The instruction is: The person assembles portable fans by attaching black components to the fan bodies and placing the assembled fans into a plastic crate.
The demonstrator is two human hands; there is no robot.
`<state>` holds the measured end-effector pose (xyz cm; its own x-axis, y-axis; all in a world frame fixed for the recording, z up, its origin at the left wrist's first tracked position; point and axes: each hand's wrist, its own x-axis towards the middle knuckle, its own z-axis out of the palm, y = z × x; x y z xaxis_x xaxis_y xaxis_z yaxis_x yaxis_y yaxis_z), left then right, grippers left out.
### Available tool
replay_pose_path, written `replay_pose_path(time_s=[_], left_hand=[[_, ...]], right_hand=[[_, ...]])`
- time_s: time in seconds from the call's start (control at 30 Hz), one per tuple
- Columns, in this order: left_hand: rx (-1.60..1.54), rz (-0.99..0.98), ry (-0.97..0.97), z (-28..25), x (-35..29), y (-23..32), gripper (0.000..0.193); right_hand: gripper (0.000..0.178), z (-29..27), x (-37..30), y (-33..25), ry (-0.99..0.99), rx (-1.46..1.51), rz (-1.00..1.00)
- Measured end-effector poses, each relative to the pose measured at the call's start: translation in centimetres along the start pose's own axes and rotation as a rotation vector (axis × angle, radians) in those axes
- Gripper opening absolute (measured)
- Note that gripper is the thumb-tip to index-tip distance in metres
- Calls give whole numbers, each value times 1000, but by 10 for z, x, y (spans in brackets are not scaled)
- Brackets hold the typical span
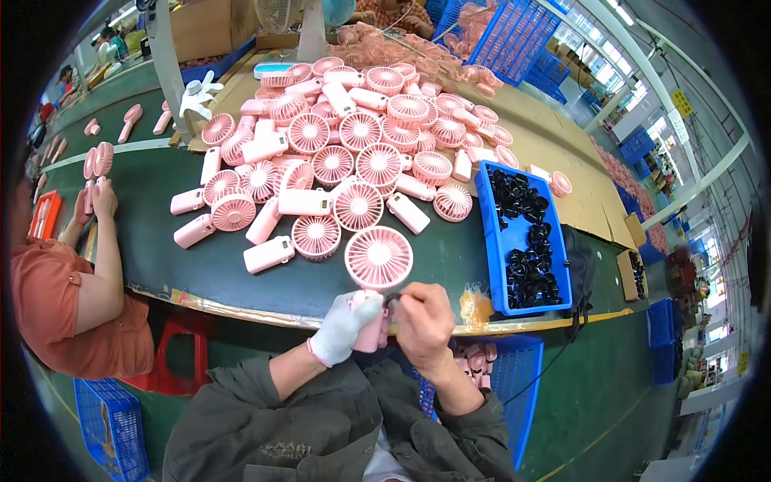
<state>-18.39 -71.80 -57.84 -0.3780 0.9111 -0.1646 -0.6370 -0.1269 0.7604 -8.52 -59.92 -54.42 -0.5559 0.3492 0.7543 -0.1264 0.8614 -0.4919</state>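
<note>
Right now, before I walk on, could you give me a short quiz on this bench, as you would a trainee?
1. Which hand wears a white glove?
2. True or false: the blue tray of black parts stands to the right of the fan pile.
3. How is the pink fan in the gloved hand gripped? a) by its round head; b) by its handle; c) by a cord.

Key: 1. The left hand. 2. True. 3. b.

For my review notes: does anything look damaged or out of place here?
Mildly: the table's front edge looks worn, with a ragged yellowish patch just left of the blue tray. Oddly, only the left hand is gloved; the right hand is bare.
</note>
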Motion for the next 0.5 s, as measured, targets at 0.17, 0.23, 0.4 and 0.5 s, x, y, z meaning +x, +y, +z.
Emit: replay_pose_path(time_s=[0.17, 0.23, 0.4, 0.5], left_hand=[[255, 83, 12, -12, -7, -11, 65], [343, 143, 40, -8, -6, -10, 70], [318, 323, 154, -26, 2, -22, 60], [345, 209, 100, -15, -2, -8, 45]], right_hand=[[28, 11, 11, 0, -59, -300, -458], [24, 11, 8, 2, -58, -358, -559], [17, 20, -3, -1, -50, -330, -597], [16, 15, -17, -3, -142, -257, -510]])
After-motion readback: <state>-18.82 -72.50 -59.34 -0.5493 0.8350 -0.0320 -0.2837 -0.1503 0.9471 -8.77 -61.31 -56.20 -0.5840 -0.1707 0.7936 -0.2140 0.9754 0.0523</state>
